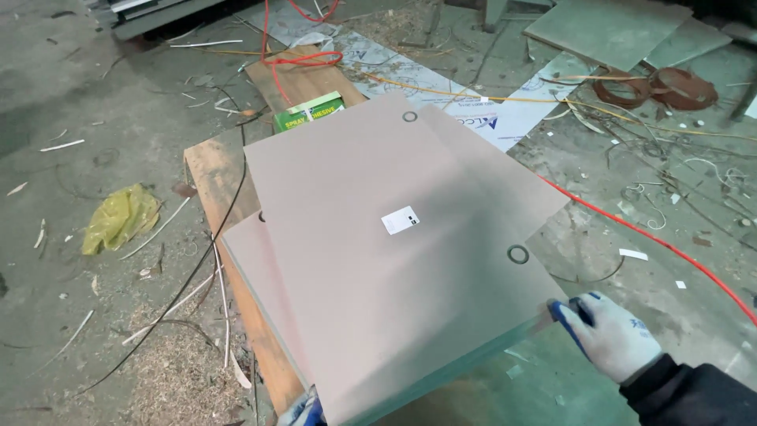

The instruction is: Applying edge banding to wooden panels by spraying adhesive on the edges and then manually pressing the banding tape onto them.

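A large pinkish-beige board (371, 260) with two round holes and a small white label lies tilted on top of a stack of similar boards (251, 260). My right hand (611, 335), in a white glove with blue fingertips, grips the board's near right corner. My left hand (303, 410), also gloved, shows only at the bottom edge, holding the board's near left corner. The stack rests on a brown wooden board (217, 177) laid on the floor.
A green box (309, 112) sits behind the stack. An orange cable (654, 241) runs across the floor at right, a black cable (197, 276) at left. A yellow plastic bag (118, 217), sawdust, offcuts and more panels (607, 31) litter the concrete floor.
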